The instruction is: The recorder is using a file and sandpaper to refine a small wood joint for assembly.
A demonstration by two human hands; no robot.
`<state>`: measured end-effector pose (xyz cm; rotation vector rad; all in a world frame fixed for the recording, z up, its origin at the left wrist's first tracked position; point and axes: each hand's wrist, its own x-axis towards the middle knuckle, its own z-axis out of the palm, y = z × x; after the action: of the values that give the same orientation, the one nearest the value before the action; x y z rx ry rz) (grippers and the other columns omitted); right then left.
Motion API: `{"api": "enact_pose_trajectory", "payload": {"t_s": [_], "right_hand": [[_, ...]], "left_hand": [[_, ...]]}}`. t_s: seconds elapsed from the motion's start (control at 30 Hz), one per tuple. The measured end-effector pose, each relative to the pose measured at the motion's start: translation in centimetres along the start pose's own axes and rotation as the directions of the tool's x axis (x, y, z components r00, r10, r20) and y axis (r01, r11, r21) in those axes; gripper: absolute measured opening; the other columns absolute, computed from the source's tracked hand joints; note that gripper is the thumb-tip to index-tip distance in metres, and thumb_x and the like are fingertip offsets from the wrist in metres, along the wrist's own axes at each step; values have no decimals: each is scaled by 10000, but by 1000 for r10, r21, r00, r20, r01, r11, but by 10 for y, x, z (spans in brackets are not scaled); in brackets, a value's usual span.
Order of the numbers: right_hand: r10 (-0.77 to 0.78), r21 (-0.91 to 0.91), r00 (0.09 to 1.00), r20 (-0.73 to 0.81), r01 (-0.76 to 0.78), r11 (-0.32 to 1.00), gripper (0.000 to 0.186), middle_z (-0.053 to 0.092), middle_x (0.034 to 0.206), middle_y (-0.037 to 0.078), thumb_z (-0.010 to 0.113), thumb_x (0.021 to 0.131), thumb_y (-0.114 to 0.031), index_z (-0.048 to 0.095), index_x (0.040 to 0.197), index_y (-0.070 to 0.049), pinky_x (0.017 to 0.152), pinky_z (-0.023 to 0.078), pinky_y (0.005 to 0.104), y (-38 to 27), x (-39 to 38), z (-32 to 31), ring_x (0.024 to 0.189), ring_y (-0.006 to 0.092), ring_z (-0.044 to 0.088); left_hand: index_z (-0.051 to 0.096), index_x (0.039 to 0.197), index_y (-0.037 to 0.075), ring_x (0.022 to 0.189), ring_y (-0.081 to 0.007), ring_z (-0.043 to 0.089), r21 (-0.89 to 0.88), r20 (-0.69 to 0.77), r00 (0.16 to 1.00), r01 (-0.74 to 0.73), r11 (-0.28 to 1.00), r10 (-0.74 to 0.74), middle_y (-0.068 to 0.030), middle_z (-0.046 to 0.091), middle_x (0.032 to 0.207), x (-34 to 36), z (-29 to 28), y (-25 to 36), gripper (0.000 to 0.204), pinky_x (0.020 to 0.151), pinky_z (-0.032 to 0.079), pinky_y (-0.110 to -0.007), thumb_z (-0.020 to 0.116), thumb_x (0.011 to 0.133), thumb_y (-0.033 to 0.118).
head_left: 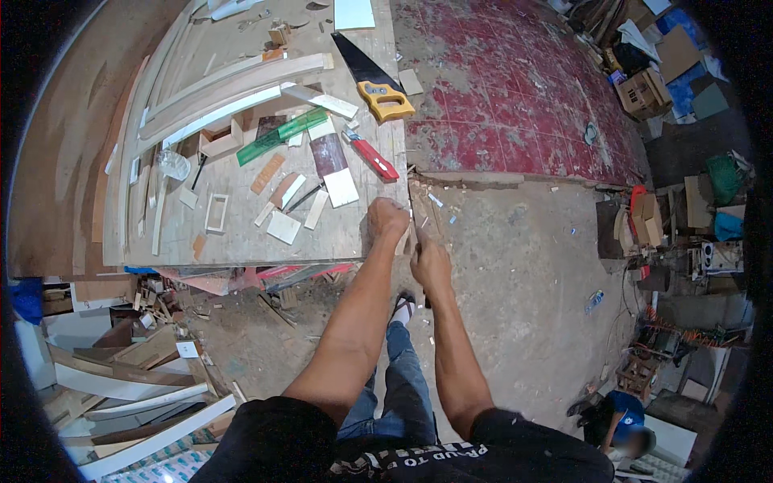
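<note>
My left hand (388, 216) is at the right edge of the workbench (338, 229), its fingers curled in tightly; I cannot tell whether they pinch something. My right hand (432, 264) is just beyond that edge, lower and nearer to me, closed around a slim tool (419, 235) whose narrow end points up toward the bench edge beside my left hand; what kind of tool it is I can't make out. Just past my left hand, on the bench, lies a red-handled tool (375, 160), and beside it a board (328, 153) banded white and dark brown. A green translucent strip (282, 137) slants by the board's far end. Farther up, a handsaw (386, 101) with a yellow handle and black blade lies along the bench's right edge. To the left of my hands are a white block (283, 228), a small rectangular frame (216, 213), an open wooden box (224, 137) and a clear plastic cup (174, 165), with long wooden strips (233, 92) beyond. Concrete floor (515, 241) spreads to my right, worn red flooring (507, 97) farther off. Wood offcuts (121, 382) are heaped at lower left, and a person in a blue top (626, 412) is at lower right.
</note>
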<state>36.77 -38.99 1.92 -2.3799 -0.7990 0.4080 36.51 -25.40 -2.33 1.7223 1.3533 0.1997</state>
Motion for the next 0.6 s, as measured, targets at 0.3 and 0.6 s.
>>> {"api": "enact_pose_trajectory", "payload": {"t_s": [0.3, 0.6], "right_hand": [[12, -42, 1000, 12, -12, 999, 369, 663, 817, 290, 541, 913, -174, 593, 1272, -105, 726, 503, 561, 17, -7, 7, 799, 468, 654], [-39, 50, 996, -75, 43, 998, 439, 644, 782, 264, 545, 873, -100, 566, 1308, -43, 645, 468, 529, 30, -23, 19, 740, 446, 638]], "left_hand": [[760, 790, 45, 885, -388, 698, 0, 2, 1000, 3, 1000, -3, -236, 709, 900, 1, 1, 3, 119, 803, 552, -437, 688, 706, 90], [771, 763, 72, 876, -375, 704, 12, -14, 999, -40, 999, 40, -222, 717, 883, 5, 11, -6, 112, 817, 555, -409, 708, 671, 75]]}}
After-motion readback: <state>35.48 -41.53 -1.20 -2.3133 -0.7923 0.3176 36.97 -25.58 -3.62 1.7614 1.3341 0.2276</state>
